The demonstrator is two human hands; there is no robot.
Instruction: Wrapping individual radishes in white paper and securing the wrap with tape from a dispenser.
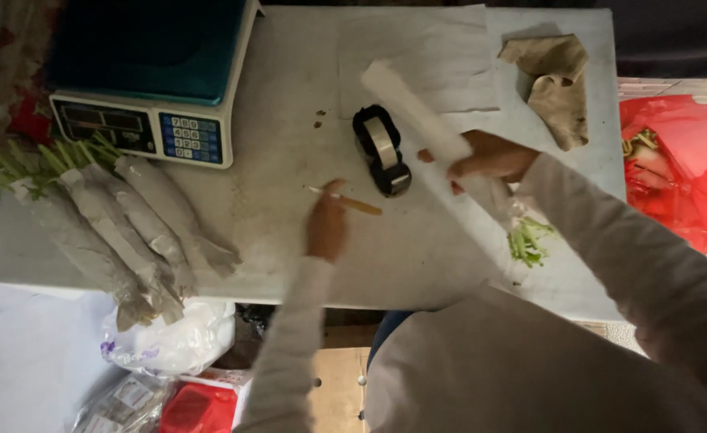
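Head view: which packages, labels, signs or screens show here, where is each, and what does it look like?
Weighing scale: far left of the table, white body, dark display strip, blue-and-white keypad.
Paper-wrapped bundles: left table edge, grey-white wraps, green stalks sticking out.
Wrapped bundle: in the grip of the right hand, long white roll, green leaves at the end.
Red bags: right of the table.
White plastic bag: below the table edge, left.

The scale runs past the top edge, its display unreadable.
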